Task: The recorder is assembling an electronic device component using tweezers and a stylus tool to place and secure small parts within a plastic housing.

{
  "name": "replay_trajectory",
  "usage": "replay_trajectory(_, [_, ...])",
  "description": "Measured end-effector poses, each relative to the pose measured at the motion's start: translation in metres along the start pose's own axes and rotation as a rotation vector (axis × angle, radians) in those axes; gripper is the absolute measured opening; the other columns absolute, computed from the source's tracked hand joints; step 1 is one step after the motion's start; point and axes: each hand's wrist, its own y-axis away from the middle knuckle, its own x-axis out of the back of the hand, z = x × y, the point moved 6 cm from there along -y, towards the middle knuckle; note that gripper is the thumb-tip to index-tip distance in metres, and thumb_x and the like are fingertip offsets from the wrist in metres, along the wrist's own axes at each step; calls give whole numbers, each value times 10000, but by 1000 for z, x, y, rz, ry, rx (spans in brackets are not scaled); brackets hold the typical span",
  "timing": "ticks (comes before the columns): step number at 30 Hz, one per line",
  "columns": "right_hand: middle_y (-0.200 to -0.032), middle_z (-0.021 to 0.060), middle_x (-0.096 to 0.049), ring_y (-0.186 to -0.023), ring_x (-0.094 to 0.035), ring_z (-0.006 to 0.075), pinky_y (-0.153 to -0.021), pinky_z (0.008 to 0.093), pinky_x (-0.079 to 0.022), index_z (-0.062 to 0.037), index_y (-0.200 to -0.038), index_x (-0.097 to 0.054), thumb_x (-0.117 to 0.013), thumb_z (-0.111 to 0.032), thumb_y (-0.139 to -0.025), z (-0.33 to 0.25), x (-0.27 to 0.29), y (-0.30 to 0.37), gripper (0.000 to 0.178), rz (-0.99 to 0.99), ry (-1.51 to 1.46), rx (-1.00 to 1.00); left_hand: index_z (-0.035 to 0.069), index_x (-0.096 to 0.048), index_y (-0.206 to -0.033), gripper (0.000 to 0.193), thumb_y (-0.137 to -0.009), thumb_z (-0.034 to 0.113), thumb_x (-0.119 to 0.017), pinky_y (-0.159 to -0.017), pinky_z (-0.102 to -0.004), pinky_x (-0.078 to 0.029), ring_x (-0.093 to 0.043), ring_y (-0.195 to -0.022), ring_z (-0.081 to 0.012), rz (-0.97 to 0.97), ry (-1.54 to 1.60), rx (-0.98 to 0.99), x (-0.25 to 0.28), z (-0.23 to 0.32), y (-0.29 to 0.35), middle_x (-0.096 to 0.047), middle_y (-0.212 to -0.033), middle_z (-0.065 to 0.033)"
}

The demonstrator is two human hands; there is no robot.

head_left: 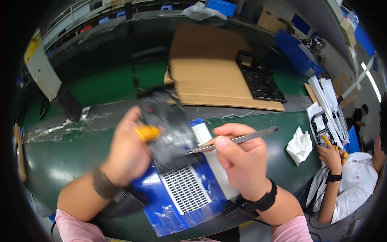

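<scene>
My left hand [131,151], with a yellow finger cot on one finger, is closed round the edge of a black plastic frame [167,125]. The frame is blurred by motion and held tilted above the bench. In my right hand [244,161] a pair of metal tweezers [254,136] is pinched between thumb and fingers. The tweezers' tips reach the frame's lower right part; I cannot tell whether they touch it or carry anything. Below the frame lies a white sheet with rows of small black rectangular pieces [186,191], on a blue board [155,215] whose upper part is partly hidden.
Beyond my hands, a cardboard sheet [209,80] carries another black plastic frame [262,78]. Crumpled white paper [299,146] lies on the green bench [278,157] to the right. A co-worker in white [346,181] handles a similar part there. A post [42,76] stands far left.
</scene>
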Motion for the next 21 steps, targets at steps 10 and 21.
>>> replay_trajectory(10, [-739,51,-602,-600,-530,37,-478,150,-370,6,-892,-576,-590,-36,-792,42,4,-2,110,-89,159,-204,-2,-556,-1015,367,-697,164,-636,-826,-369,-419,-516,-944,-323,233,-1695,-906,-11,79,-172,-549,-1002,-185])
replay_trajectory(21, [-670,41,-585,-579,-552,64,-465,179,-389,3,-821,-566,-571,-54,-783,58,8,-9,68,-71,208,-157,-41,-645,-754,257,-770,176,-507,-668,-396,-461,-607,-727,-322,-319,-1836,-230,-168,-109,-262,-621,-740,-204])
